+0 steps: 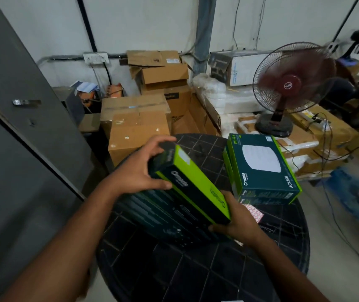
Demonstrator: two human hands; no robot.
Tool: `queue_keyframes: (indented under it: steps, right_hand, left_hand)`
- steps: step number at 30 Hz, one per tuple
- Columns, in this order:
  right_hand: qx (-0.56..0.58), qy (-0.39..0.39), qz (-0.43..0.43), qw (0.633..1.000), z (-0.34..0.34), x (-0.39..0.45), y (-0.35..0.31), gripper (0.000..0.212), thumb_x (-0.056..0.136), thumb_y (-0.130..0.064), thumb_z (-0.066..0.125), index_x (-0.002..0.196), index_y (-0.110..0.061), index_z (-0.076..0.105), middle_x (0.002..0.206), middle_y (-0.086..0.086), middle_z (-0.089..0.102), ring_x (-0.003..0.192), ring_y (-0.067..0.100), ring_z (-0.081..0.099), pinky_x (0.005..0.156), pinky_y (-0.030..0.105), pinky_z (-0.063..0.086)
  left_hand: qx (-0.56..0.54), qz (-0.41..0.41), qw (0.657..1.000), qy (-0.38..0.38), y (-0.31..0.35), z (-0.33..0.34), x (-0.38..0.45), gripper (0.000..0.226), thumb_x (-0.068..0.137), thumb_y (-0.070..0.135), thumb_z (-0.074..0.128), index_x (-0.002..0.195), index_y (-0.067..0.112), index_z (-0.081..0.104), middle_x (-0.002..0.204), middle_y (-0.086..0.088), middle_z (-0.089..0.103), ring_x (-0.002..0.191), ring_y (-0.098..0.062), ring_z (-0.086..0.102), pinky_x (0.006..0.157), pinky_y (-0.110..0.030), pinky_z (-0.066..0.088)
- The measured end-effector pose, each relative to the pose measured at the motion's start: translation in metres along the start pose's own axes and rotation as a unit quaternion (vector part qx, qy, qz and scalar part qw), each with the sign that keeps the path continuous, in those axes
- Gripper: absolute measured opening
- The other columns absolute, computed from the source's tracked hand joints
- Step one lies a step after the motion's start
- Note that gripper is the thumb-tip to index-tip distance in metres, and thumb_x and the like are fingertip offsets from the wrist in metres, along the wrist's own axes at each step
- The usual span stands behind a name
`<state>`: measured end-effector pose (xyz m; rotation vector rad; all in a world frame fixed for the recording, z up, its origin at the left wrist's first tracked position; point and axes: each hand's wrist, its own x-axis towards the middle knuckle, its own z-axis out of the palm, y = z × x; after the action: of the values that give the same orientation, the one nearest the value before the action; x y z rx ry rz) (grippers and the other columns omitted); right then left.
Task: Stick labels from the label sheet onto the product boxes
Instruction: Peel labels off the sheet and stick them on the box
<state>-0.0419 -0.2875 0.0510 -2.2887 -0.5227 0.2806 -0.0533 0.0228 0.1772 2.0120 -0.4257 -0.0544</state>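
I hold a dark green and lime product box (187,188) tilted on its edge above the round black table (196,273). My left hand (139,168) grips its far upper end, fingers curled over the top. My right hand (237,221) grips its near lower corner. A small white label shows on the lime side near the top. A stack of the same boxes (263,168) lies flat at the table's right. The label sheet (253,212), white with small red-edged labels, lies on the table beside my right hand, partly hidden by it.
Brown cartons (137,127) are stacked behind the table. A running maroon fan (287,88) stands at the back right on packaging, cables trailing down to the floor. A grey metal cabinet (21,127) fills the left side. White foam packing lies behind the box stack.
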Motion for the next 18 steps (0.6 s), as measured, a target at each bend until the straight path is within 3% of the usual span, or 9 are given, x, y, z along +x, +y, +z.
queue_keyframes:
  steps: [2,3,5,7,10,14,16,18]
  right_hand:
    - [-0.034,0.035,0.011,0.999,-0.01,-0.003,0.004,0.089,0.052,-0.061,0.087,0.128,-0.051,0.042,0.113,-0.02,0.063,0.104,0.011,0.064,0.079,0.024,0.047]
    - [-0.084,0.049,-0.005,0.995,-0.014,-0.002,0.001,0.089,0.053,-0.061,0.087,0.131,-0.044,0.046,0.114,-0.016,0.063,0.104,0.012,0.062,0.08,0.026,0.046]
    - [-0.198,0.073,-0.066,0.975,-0.022,0.003,-0.014,0.09,0.055,-0.062,0.086,0.134,-0.035,0.051,0.116,-0.01,0.065,0.105,0.016,0.062,0.081,0.028,0.045]
    - [-0.295,0.056,-0.109,0.948,-0.023,0.011,-0.034,0.089,0.056,-0.062,0.083,0.134,-0.033,0.051,0.118,-0.007,0.068,0.106,0.023,0.064,0.088,0.036,0.05]
    - [-0.382,0.009,-0.117,0.917,-0.015,0.022,-0.06,0.083,0.063,-0.058,0.081,0.134,-0.029,0.05,0.122,-0.004,0.067,0.11,0.026,0.063,0.094,0.04,0.048]
    - [-0.423,0.017,-0.154,0.893,0.007,0.025,-0.072,0.081,0.045,-0.06,0.085,0.115,-0.029,0.06,0.101,-0.007,0.072,0.091,0.022,0.069,0.077,0.036,0.048]
    - [-0.398,0.075,-0.162,0.9,0.004,0.02,-0.066,0.084,0.046,-0.063,0.083,0.12,-0.032,0.061,0.111,-0.009,0.071,0.1,0.021,0.067,0.086,0.039,0.047]
    - [-0.339,0.153,-0.171,0.912,-0.012,0.013,-0.058,0.091,0.053,-0.06,0.086,0.135,-0.034,0.056,0.133,-0.008,0.063,0.12,0.022,0.059,0.099,0.044,0.045]
  left_hand:
    - [0.022,-0.012,0.999,0.022,-0.012,-0.009,-0.011,0.1,0.066,0.001,0.09,0.139,0.044,0.037,0.133,0.003,0.057,0.119,-0.006,0.06,0.098,-0.023,0.05]
    - [0.095,-0.026,0.995,0.024,-0.019,-0.012,-0.015,0.1,0.063,0.003,0.089,0.137,0.048,0.038,0.132,0.008,0.054,0.117,-0.005,0.057,0.096,-0.025,0.048]
    - [0.285,-0.063,0.956,0.009,-0.031,-0.011,-0.022,0.092,0.057,0.02,0.088,0.131,0.054,0.044,0.124,0.016,0.05,0.111,-0.005,0.05,0.096,-0.034,0.038]
    - [0.392,-0.081,0.916,-0.034,-0.04,0.004,-0.026,0.082,0.057,0.033,0.086,0.128,0.051,0.049,0.115,0.02,0.049,0.11,-0.005,0.047,0.099,-0.037,0.034]
    - [0.362,-0.079,0.926,-0.072,-0.053,0.049,-0.026,0.083,0.061,0.039,0.085,0.136,0.039,0.05,0.121,0.017,0.048,0.111,-0.005,0.048,0.101,-0.031,0.043]
    - [0.268,-0.076,0.959,-0.052,-0.07,0.098,-0.02,0.084,0.063,0.044,0.088,0.134,0.027,0.047,0.126,0.008,0.051,0.113,-0.011,0.052,0.089,-0.024,0.04]
    - [0.225,-0.073,0.971,-0.023,-0.078,0.097,-0.02,0.076,0.065,0.041,0.087,0.129,0.028,0.048,0.122,0.01,0.05,0.109,-0.009,0.052,0.086,-0.025,0.041]
    - [0.182,-0.065,0.981,0.011,-0.085,0.082,-0.027,0.073,0.066,0.041,0.087,0.127,0.03,0.05,0.119,0.013,0.052,0.107,-0.007,0.053,0.089,-0.03,0.046]
